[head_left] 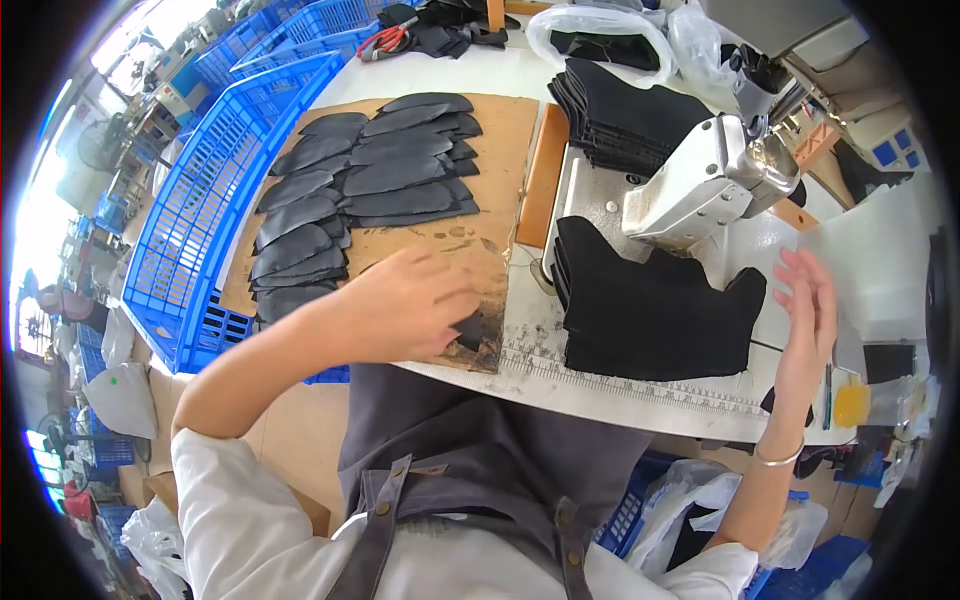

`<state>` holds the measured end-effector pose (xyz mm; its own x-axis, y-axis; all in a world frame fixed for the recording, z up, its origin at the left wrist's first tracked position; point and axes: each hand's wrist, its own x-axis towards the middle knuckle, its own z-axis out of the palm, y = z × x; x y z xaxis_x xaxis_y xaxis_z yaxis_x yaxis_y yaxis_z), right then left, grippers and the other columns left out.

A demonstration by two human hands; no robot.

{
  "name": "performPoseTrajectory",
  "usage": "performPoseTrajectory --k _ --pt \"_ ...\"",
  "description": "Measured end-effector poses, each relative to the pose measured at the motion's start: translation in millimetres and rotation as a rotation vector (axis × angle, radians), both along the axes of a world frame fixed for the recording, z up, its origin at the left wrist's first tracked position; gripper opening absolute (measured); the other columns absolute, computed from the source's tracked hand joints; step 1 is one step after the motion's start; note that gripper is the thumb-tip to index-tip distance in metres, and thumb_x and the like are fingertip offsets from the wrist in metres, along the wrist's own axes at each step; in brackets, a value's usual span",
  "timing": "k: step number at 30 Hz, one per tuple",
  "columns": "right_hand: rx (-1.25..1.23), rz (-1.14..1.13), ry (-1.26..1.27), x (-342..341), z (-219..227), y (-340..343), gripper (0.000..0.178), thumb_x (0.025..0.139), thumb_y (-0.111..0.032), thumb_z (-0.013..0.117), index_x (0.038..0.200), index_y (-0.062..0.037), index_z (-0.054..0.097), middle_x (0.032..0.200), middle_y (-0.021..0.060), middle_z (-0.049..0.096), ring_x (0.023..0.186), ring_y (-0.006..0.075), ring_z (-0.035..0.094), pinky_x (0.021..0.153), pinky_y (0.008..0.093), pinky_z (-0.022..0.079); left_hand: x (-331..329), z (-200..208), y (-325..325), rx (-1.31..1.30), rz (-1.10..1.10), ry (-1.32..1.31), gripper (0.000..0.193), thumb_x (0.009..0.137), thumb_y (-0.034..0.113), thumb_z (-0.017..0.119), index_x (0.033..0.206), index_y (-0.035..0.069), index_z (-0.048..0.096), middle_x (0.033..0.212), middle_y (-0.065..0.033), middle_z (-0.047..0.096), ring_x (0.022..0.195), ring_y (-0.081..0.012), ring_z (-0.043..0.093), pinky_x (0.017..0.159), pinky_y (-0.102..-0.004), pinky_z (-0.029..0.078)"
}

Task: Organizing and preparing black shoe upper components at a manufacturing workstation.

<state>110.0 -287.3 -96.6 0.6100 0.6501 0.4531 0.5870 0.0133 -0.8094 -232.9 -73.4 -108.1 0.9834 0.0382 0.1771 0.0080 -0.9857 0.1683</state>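
My left hand [415, 305] is over the brown cardboard [480, 235], its fingers curled around a small dark piece of material [468, 332], mostly hidden by the hand. Beyond it, overlapping rows of black curved leather-like pieces [400, 180] cover the cardboard. My right hand [808, 300] is raised at the right end of a stack of black cut fabric panels [655, 310], fingers stretched and slightly apart, holding nothing. That stack lies in front of a white sewing machine [690, 185]. A second black panel stack [630, 115] sits behind, left of the machine head.
A blue plastic crate [225, 200] stands along the table's left side. Red-handled scissors [388, 40] lie at the back near black scraps. A ruler strip [640, 390] runs along the front edge. A yellow object [852, 405] sits at the right; plastic bags [690, 500] hang below.
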Motion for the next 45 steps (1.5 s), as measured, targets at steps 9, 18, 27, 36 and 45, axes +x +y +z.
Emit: performPoseTrajectory --k 9,18,27,36,45 --pt "0.043 0.086 -0.095 -77.9 -21.0 -36.8 0.025 0.094 -0.011 0.048 0.111 0.0017 0.06 0.111 0.0146 0.064 0.091 0.0199 0.062 0.079 0.0288 0.049 -11.9 -16.8 -7.3 0.243 -0.053 -0.201 0.024 0.067 0.008 0.069 0.089 0.0 0.062 0.079 -0.0063 0.056 0.068 -0.0207 0.057 0.065 -0.0302 0.048" --pt "0.107 0.592 0.301 -155.4 -31.3 -8.6 0.052 0.074 -0.01 0.08 0.119 0.002 0.056 0.114 0.0145 0.063 0.103 0.0258 0.061 0.09 0.0308 0.047 33.7 31.4 -78.4 -1.615 0.162 -0.29 0.015 0.083 -0.008 0.065 0.093 -0.002 0.057 0.096 -0.0135 0.066 0.085 -0.0169 0.065 0.073 -0.0241 0.052" --pt "-0.331 0.355 0.397 -60.1 9.5 -18.3 0.018 0.085 -0.008 0.069 0.097 0.0016 0.06 0.081 -0.0003 0.06 0.07 0.0031 0.051 0.062 0.0202 0.043 111.3 24.3 -57.4 -1.371 0.206 0.012 0.014 0.086 0.006 0.068 0.092 -0.002 0.057 0.089 -0.0041 0.059 0.077 -0.0063 0.059 0.066 -0.0218 0.049" --pt "-0.61 0.403 0.217 -28.8 6.0 1.8 0.03 0.078 -0.012 0.076 0.098 0.0039 0.06 0.084 0.0094 0.066 0.07 0.0116 0.06 0.067 0.0274 0.049 154.5 13.8 -45.7 -0.679 0.19 0.186 0.042 0.081 0.029 0.076 0.067 -0.003 0.053 0.052 -0.0059 0.042 0.049 -0.0104 0.035 0.045 -0.0304 0.032" --pt "-0.514 0.375 0.049 -28.9 -9.7 2.8 0.037 0.073 -0.015 0.078 0.099 0.0028 0.06 0.086 0.0146 0.067 0.076 0.0226 0.062 0.075 0.0301 0.048 156.3 6.0 -43.6 -0.624 0.175 0.13 0.05 0.075 0.032 0.079 0.062 -0.004 0.047 0.051 -0.0126 0.037 0.047 -0.0204 0.031 0.046 -0.0349 0.031"
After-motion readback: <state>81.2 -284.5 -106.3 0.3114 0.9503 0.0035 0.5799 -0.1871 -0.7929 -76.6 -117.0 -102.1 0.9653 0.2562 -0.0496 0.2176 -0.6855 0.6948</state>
